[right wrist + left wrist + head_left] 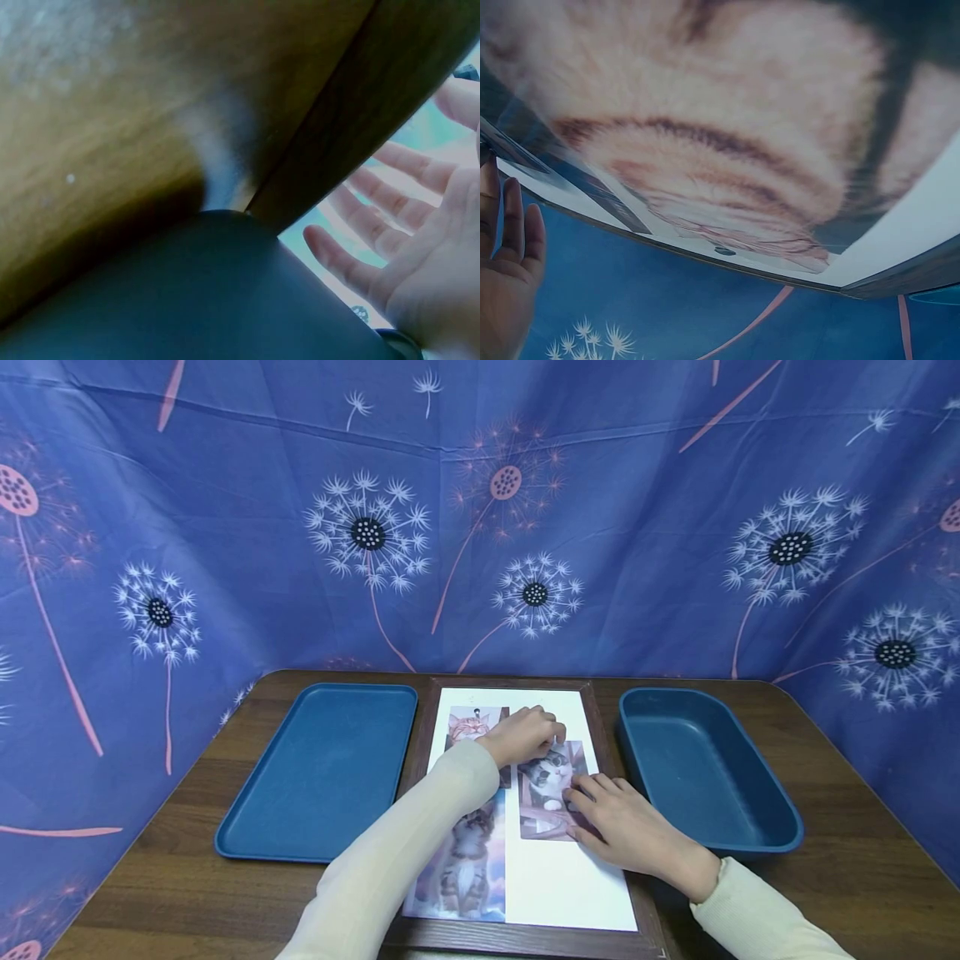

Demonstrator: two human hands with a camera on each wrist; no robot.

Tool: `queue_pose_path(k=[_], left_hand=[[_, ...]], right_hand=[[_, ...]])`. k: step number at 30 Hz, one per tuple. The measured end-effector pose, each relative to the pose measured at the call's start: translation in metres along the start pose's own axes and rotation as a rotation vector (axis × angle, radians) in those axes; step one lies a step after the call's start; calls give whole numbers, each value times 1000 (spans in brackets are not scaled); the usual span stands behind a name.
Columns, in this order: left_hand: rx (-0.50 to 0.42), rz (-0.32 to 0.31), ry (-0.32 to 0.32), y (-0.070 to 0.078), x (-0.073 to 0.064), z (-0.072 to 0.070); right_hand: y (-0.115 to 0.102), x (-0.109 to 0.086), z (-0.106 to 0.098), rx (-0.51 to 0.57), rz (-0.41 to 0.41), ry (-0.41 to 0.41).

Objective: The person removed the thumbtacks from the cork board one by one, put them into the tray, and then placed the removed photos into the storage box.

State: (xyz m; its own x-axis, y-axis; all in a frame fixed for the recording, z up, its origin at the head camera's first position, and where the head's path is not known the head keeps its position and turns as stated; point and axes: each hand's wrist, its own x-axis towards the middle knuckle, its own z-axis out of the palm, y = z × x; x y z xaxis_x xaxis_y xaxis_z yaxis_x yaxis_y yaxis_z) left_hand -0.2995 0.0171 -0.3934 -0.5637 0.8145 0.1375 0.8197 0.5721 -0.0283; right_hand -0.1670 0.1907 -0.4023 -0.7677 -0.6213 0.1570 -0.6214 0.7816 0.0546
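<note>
On the board (570, 893) lies a cat photo (549, 792): left hand (525, 733) at its top edge, fingers bent, whether pinching cannot be told; right hand (626, 822) on its right edge, fingers spread. Leftward, two more photos (467, 872); flanking the frame (540, 938), tray (337, 768) and bin (693, 760) on the table (150, 868).

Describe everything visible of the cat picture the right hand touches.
This cat picture is a thin, paper-like print: a grey-and-white kitten in pinkish surroundings. It lies, kitten's head uppermost, right of centre on the brown-framed whiteboard. The right hand touches its right side; the left hand covers part of its top.
</note>
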Motion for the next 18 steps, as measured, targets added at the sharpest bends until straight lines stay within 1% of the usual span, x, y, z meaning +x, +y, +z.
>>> queue_pose_path(k=[13,18], left_hand=[[5,39,7,-2,0,1],[12,31,-19,-3,1,0]], right_hand=[[0,-1,0,21,0,3],[1,-1,0,24,0,-1]])
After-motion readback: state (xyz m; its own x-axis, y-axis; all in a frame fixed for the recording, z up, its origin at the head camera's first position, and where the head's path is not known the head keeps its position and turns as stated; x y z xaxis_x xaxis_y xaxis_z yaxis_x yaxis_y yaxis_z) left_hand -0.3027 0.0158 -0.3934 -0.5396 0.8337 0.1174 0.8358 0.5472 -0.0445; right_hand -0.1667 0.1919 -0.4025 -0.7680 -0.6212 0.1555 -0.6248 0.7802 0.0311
